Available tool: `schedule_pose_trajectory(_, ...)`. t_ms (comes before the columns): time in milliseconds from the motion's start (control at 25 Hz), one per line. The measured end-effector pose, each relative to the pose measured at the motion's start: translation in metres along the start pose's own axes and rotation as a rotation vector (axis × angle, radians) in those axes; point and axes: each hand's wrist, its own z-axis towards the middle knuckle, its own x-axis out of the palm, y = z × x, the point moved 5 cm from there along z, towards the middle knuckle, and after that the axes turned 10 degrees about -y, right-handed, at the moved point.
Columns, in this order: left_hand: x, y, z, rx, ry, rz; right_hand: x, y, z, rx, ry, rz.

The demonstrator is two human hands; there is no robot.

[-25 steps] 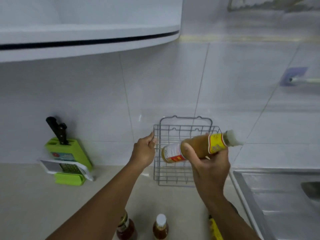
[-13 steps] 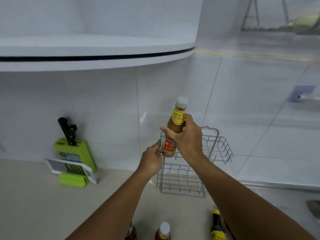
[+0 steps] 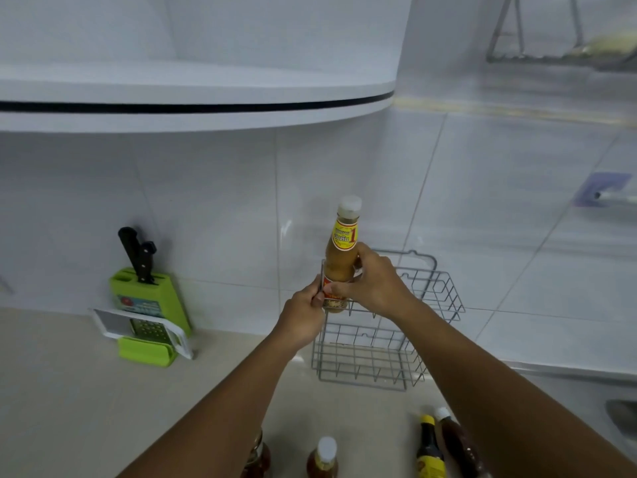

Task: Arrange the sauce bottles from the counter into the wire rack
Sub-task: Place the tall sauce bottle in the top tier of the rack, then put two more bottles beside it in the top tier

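Note:
The grey wire rack (image 3: pixel 396 357) stands on the counter against the tiled wall. My left hand (image 3: pixel 303 313) grips the rack's upper left front corner. My right hand (image 3: pixel 370 284) holds an upright bottle of orange-brown sauce (image 3: pixel 341 260) with a white cap and a yellow neck label, its base at the rack's top left rim. At the bottom edge of the view stand more bottles: a white-capped orange one (image 3: pixel 322 458), a dark one with a yellow cap (image 3: pixel 427 446), a reddish-brown one (image 3: pixel 456 443) and a jar (image 3: pixel 256 457) half hidden by my left arm.
A green knife block (image 3: pixel 151 298) with black-handled knives stands at the left wall, with a white grater (image 3: pixel 141 327) leaning in front of it. A white shelf (image 3: pixel 193 98) overhangs the counter. A steel sink (image 3: pixel 620 415) lies to the right of the rack.
The bottle went from lying sideways in my right hand to upright, then came down to the rack's left rim. My left hand stayed on the rack corner. The view tilted upward.

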Motion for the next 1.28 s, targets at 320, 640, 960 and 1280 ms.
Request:
schedule_pose_trajectory(320,-0.002,-0.003,-0.004,-0.104,0.003,0.095,0.006,-0.026,-0.018,0.098,0.06,0.145)
schedule_pose_trajectory(640,0.034,-0.054,-0.045,-0.023,0.29,0.758,-0.069,-0.104,-0.122,-0.199,-0.492,0.05)
schedule_pose_trajectory(960,0.223,-0.022,-0.113,-0.038,0.591,0.621,-0.07,-0.272,-0.243,0.672,0.043,-0.382)
schedule_pose_trajectory(1280,0.291,0.097,-0.164,-0.474,0.362,0.568,-0.061,-0.31,-0.276,0.705,0.095,-0.379)
